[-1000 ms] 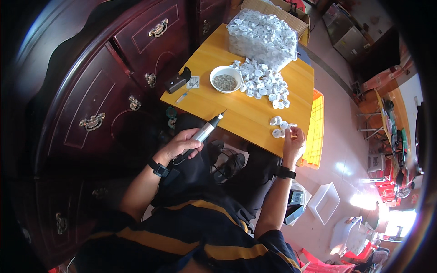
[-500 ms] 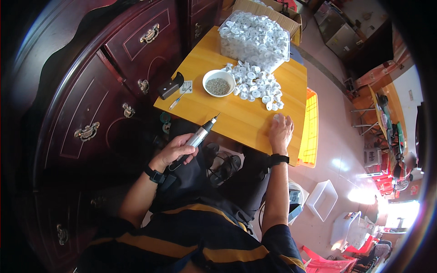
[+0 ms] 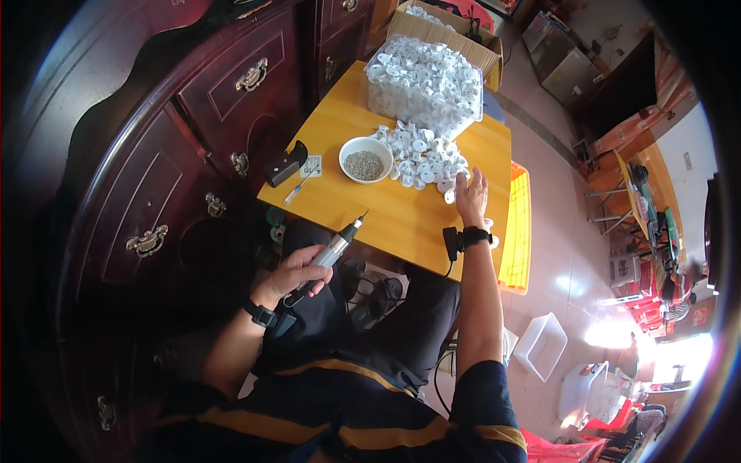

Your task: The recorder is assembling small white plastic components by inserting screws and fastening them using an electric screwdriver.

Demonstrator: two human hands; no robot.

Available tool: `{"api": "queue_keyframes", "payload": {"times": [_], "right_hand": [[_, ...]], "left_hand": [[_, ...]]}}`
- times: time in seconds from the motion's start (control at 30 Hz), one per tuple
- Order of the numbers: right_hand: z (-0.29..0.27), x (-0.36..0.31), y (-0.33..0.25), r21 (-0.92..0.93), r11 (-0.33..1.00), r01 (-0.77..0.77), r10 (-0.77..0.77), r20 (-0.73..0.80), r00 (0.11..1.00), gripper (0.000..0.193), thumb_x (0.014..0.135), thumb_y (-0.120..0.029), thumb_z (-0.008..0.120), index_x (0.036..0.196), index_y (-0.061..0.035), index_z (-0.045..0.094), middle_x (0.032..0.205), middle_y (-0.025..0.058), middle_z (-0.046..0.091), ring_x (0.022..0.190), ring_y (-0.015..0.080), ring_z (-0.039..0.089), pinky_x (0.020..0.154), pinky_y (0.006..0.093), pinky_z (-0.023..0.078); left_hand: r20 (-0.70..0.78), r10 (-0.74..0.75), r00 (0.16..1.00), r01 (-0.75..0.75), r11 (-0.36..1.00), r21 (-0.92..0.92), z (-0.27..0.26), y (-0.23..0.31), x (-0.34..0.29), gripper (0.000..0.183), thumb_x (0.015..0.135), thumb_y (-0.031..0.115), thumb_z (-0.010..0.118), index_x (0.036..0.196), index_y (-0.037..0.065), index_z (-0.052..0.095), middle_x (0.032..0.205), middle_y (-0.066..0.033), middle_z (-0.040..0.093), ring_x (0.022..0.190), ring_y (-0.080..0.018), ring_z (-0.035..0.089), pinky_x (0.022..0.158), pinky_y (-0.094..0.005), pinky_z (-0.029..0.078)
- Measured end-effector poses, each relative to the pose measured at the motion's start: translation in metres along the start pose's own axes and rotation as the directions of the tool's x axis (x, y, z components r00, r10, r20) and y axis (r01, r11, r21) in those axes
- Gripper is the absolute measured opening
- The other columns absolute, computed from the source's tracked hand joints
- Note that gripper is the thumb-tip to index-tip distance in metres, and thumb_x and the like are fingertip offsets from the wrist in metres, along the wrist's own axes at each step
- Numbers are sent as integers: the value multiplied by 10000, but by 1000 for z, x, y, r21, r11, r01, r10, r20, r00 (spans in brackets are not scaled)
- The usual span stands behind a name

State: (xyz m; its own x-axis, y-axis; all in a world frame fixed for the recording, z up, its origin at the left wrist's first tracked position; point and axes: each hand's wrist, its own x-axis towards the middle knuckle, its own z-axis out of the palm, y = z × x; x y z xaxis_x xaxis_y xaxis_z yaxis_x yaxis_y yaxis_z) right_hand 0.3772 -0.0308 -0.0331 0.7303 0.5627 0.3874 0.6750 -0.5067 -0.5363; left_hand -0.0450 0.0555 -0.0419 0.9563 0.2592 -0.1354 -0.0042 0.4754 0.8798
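My left hand point(image 3: 297, 272) is closed round a grey and black electric screwdriver point(image 3: 332, 251), held off the table's near edge with its thin bit pointing up and right. My right hand point(image 3: 472, 201) is open over the table, fingers stretched toward the right edge of a loose pile of small white plastic parts point(image 3: 421, 158). Whether the fingertips touch the pile I cannot tell. A few white parts point(image 3: 492, 234) lie by my right wrist, partly hidden by it. Left of the pile stands a white bowl point(image 3: 372, 142) holding many small metal screws point(image 3: 363, 165).
A clear bin point(image 3: 424, 108) heaped with white parts stands at the wooden table's point(image 3: 332, 204) far end, a cardboard box point(image 3: 448, 32) behind it. At left lie a black case point(image 3: 285, 164) and a thin pen-like tool point(image 3: 297, 189). A yellow crate point(image 3: 518, 231) is right of the table.
My right hand has moved forward from the table's near right to the pile, its fingers now stretched out. White parts now show beside its wrist. My left hand still holds the screwdriver.
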Motion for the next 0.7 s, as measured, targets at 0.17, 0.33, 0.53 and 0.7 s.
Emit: {"api": "queue_keyframes", "payload": {"times": [0.17, 0.33, 0.53, 0.7], "right_hand": [[23, 16, 3, -73, 992, -102, 114, 186, 976, 605, 931, -419, 573, 1362, -5, 485, 1326, 315, 508, 1264, 452, 462, 1077, 501, 370], [56, -11, -26, -99, 990, -100, 104, 44, 994, 667, 901, -435, 609, 1368, 18, 465, 1364, 310, 470, 1283, 464, 427, 1080, 522, 356], [66, -39, -67, -21, 994, -110, 109, -64, 992, 729, 886, -397, 633, 1399, 66, 406, 1412, 350, 385, 1306, 484, 386, 1097, 533, 327], [60, -57, -86, 124, 982, -143, 140, 33, 990, 744, 908, -412, 605, 1431, 63, 371, 1462, 366, 333, 1360, 496, 335, 1137, 515, 289]], "left_hand": [[-6, 5, 1000, -6, 1000, -7, -1, 3, -3, 506, 894, 356, 707, 1216, 22, 507, 834, -39, 584, 621, -95, 554, 531, -214, 454], [-6, 17, 1000, -17, 999, -30, 1, 10, -1, 371, 914, 285, 666, 1125, 25, 506, 838, -44, 588, 616, -87, 567, 518, -222, 460], [12, 34, 999, -34, 999, 7, 1, 6, -1, 579, 912, 328, 676, 1320, -22, 462, 824, -49, 583, 613, -102, 549, 536, -219, 449], [-1, 52, 999, -52, 999, 6, -2, 4, -5, 567, 918, 317, 663, 1325, -22, 460, 828, -52, 581, 614, -103, 551, 538, -219, 448]]}}
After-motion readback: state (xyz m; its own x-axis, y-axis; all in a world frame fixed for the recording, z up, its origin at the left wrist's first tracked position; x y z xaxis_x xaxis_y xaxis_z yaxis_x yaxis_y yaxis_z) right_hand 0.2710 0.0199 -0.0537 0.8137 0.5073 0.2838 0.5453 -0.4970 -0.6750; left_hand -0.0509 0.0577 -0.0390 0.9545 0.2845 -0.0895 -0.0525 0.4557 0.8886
